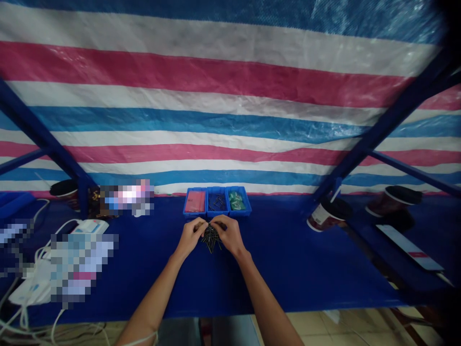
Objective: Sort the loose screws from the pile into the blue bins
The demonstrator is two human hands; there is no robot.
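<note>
Blue table (288, 259): three bins (217, 214), one fastener heap (211, 240); left hand (190, 235) and right hand (229, 233) pinched, contents unclear.

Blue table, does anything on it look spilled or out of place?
Only the loose pile of dark, thin, screw-like pieces stands out: it lies on the blue table between your left hand and right hand, outside the three blue bins. It seems gathered, though, rather than spilled.

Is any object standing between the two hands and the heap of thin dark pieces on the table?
Nothing visible stands in the way. The left hand and right hand are right at the heap of dark pieces; the three blue bins stand beyond it, not in between.
</note>
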